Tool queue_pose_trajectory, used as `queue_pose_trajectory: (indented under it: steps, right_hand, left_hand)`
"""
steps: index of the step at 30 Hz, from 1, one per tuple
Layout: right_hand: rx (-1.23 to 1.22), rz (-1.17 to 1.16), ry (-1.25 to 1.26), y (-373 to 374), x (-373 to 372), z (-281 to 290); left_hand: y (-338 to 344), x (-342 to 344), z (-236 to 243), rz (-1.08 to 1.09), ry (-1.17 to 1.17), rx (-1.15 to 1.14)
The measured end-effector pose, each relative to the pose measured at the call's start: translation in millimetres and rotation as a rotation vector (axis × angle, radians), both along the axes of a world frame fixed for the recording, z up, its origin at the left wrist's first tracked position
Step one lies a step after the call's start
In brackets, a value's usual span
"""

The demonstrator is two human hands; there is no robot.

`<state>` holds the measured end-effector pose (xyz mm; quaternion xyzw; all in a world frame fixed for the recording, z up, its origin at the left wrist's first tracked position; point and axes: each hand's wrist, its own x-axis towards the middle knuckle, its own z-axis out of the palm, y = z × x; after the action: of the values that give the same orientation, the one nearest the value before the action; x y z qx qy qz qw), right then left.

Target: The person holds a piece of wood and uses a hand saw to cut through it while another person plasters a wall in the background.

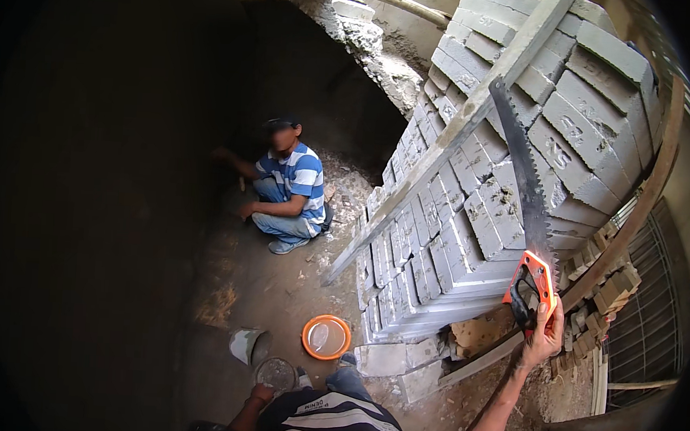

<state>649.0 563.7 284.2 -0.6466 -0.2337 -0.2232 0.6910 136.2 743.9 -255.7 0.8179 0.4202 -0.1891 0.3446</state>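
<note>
My right hand [543,343] is closed around the orange and black handle of a hand saw [530,187]. Its long, dark toothed blade points up and away in front of the stacked blocks [471,223]. Low in the picture, my left hand [261,393] is beside a round grey container [277,375]. Its fingers are too dark and small to make out, so whether it grips the rim does not show.
A wooden plank [452,147] leans diagonally across the block stack. An orange basin [327,320] with liquid and a tipped pale bucket [245,347] stand near my feet. A co-worker in a striped shirt [306,181] squats by the dark wall. Broken bricks [604,298] lie at right.
</note>
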Motion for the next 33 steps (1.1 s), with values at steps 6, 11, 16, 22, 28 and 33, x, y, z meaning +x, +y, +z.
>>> queue_pose_trajectory:
  steps: [6, 11, 16, 22, 28, 33]
  right_hand:
    - [-0.238, 0.187, 0.054, -17, 2, -22]
    - [-0.527, 0.292, 0.288, 1, -6, -78]
    - [-1.183, 0.066, 0.228, 17, -39, -171]
    - [-1.455, 0.165, 0.51, -49, -66, -315]
    - [-1.716, 0.536, 0.793, -130, -111, -427]
    - [-1.715, 0.561, 1.018, -183, -136, -463]
  left_hand:
    - [-6, 7, 12, 0.169, -0.074, -0.017]
    - [1, -3, -11, 0.203, -0.131, 0.02]
    - [3, -4, 4, 0.413, -0.22, -0.13]
    - [3, 19, 37, 0.581, -0.171, -0.209]
    - [-6, -16, 19, 0.327, -0.044, -0.746]
    - [-7, -12, 23, 0.277, 0.014, -0.871]
